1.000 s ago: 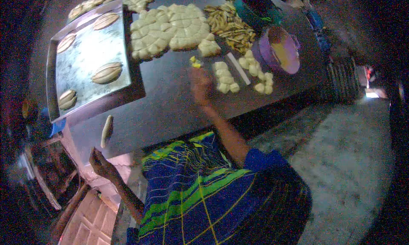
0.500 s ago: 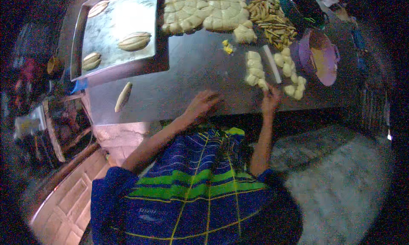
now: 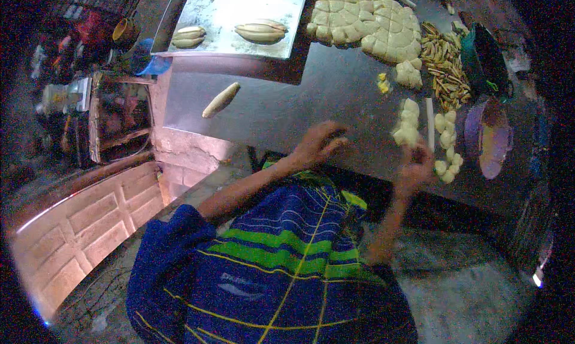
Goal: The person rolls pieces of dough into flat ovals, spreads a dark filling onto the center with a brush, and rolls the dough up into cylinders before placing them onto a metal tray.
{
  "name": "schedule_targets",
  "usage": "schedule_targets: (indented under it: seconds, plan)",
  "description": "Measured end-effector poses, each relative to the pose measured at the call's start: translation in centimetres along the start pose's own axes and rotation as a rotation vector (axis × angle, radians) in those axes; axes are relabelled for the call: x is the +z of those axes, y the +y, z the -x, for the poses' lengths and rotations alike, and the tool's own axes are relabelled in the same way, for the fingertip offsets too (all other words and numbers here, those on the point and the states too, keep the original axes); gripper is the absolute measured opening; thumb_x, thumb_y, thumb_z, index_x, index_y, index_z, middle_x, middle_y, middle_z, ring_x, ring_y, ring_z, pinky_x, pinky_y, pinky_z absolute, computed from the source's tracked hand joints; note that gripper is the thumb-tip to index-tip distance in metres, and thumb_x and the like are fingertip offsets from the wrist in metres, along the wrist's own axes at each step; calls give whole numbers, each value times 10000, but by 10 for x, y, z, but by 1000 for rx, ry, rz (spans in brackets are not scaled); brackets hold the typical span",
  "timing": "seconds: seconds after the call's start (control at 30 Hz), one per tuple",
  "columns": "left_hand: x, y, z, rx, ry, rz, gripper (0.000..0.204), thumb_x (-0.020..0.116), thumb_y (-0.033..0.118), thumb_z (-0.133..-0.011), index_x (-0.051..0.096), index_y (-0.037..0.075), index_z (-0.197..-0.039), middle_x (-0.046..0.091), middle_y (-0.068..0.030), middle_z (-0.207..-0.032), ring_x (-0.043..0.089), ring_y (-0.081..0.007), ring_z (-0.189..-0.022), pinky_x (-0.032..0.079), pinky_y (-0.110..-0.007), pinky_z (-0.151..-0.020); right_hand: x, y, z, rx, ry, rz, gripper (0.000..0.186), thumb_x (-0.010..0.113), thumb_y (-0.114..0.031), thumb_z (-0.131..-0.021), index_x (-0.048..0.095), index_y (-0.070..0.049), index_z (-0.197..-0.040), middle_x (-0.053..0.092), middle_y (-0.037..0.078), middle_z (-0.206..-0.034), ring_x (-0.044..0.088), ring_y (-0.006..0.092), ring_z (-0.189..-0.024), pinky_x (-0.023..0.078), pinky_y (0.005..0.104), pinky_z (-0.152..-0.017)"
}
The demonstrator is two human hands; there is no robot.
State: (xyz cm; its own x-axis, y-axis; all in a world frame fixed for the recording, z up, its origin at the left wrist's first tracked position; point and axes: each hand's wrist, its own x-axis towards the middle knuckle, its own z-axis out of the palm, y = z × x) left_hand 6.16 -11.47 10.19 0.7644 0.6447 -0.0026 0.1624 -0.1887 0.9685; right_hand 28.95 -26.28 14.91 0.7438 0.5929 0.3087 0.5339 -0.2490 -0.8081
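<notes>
Two short rows of cut dough pieces (image 3: 408, 123) lie on the dark worktop (image 3: 287, 113), with a white scraper-like blade (image 3: 429, 123) between them, and the right hand (image 3: 414, 169) is at their near end, close to the worktop's front edge. Its fingers look curled together, seemingly pinched around a small lump of dough, though motion blur keeps me from being sure what, if anything, is in them. The wrist is bent upward and the forearm rises steeply from the elbow.

The left hand (image 3: 317, 143) lies flat on bare worktop, fingers spread apart and holding nothing, its forearm stretched out from the blue and green striped shirt (image 3: 281, 266).

As I see it, the risk is the edge: the nearest pieces sit close to the front lip, so a careless sweep of the right hand could knock one to the floor. Soft pieces touching each other may also stick and tear when one is pulled away.

Further out, a rolled dough stick (image 3: 220, 99) lies alone, well apart from both hands. Beyond it a metal tray (image 3: 239, 8) carries shaped loaves (image 3: 261, 30). A large scored dough slab (image 3: 365, 17), a heap of yellowish strips (image 3: 444, 68) and a purple bowl (image 3: 488, 139) fill the far right.
</notes>
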Motion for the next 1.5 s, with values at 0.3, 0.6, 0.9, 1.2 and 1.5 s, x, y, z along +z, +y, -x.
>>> schedule_targets:
  seconds: [0.3,0.6,0.9,1.2,1.5]
  plan:
    - [-35,-38,23,102,165,-91,509,697,99,-903,503,34,-1369,560,-216,-1214,591,-407,-1094,523,-457,-888,92,-29,65,171,-410,29,289,683,-70,-914,665,-65,-1203,668,132,-1193,655,253,-1126,546,370,-916]
    - [-42,-21,-18,-109,-37,-275,444,662,153,-906,559,34,-1322,593,-182,-1066,610,-387,-1025,512,-470,-833,127,-31,58,-174,-316,93,401,678,-5,-862,673,-50,-1260,703,158,-1164,687,316,-1034,554,386,-910]
    - [-43,-48,-3,405,4,-1134,579,544,252,-974,424,56,-1505,379,-170,-1579,350,-356,-1456,230,-534,-1198,160,-26,84,-204,-242,373,531,541,-93,-946,499,-89,-1476,482,135,-1516,433,364,-1380,343,510,-1143]
    - [-62,-34,5,312,-104,-996,685,504,397,-1004,324,54,-1568,268,-159,-1647,173,-373,-1539,54,-626,-1225,149,-63,70,-269,-413,769,538,477,-294,-1021,441,-104,-1523,334,86,-1634,216,428,-1512,141,637,-1209]
    - [-66,-36,7,292,-172,-994,754,501,477,-993,289,58,-1583,245,-154,-1658,170,-350,-1544,50,-588,-1239,146,-55,43,-511,-626,791,519,493,-323,-1028,484,-76,-1484,333,104,-1632,212,457,-1507,161,624,-1211]
